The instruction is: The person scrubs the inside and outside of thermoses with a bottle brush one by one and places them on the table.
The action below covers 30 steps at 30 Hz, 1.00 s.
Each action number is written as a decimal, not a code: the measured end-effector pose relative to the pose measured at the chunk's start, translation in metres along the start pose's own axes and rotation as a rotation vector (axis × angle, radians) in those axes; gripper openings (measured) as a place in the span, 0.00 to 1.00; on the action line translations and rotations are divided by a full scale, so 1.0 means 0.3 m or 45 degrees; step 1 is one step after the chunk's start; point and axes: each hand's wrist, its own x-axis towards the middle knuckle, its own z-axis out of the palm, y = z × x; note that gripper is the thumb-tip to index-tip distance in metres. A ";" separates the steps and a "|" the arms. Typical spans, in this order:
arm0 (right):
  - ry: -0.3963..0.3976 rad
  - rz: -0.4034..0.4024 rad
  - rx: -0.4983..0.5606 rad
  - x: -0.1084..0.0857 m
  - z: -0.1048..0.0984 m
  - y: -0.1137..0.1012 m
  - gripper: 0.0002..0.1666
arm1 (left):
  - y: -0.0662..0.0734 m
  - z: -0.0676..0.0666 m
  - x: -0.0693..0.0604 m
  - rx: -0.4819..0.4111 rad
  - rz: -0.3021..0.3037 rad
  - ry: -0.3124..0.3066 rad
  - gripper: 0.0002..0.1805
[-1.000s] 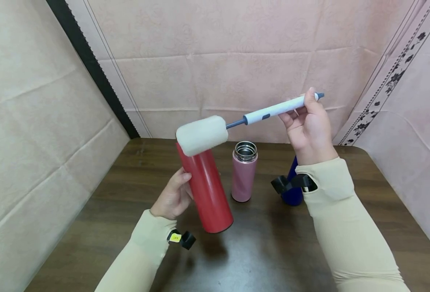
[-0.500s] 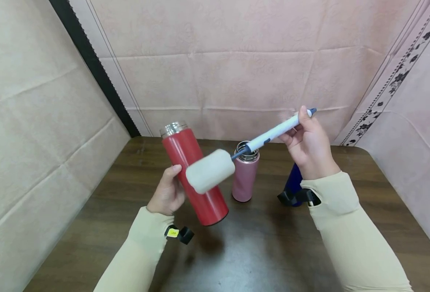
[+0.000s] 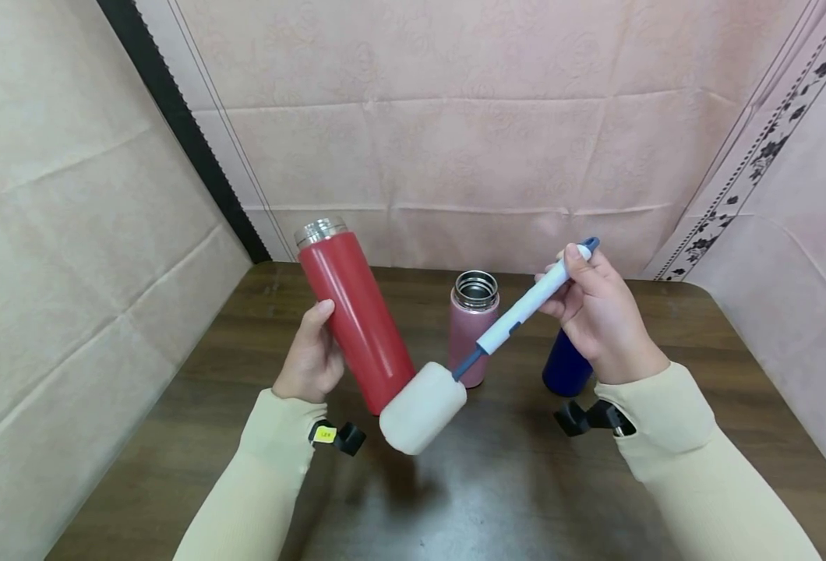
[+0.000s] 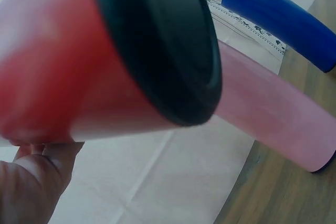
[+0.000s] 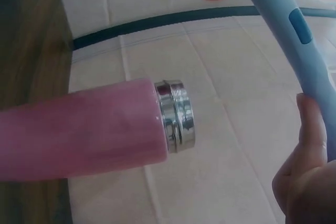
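My left hand grips a red bottle around its side; it leans with its steel mouth up to the left. The left wrist view shows the dark base of that bottle close up. Between thumb and fingers my right hand holds the end of a light blue handle, which slants down to a white sponge head. The sponge overlaps the lower end of the red bottle in the head view; whether they touch, I cannot tell. Part of the right hand shows in the right wrist view.
An uncapped pink bottle stands upright on the wooden table, behind the brush handle. A dark blue bottle stands to its right, partly hidden by my right hand. Pale cloth hangs behind and at both sides.
The sponge head has moved from the red bottle's mouth down to its lower end, uncovering the steel rim. The right hand has lowered, and the red bottle has shifted slightly up and left.
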 end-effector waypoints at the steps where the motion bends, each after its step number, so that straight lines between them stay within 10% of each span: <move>1: 0.002 -0.002 0.004 -0.002 0.001 -0.001 0.10 | -0.001 0.001 -0.001 -0.015 -0.005 -0.001 0.22; 30: 0.375 -0.173 0.600 0.146 0.105 -0.111 0.10 | -0.037 0.044 -0.019 0.236 -0.164 -0.336 0.21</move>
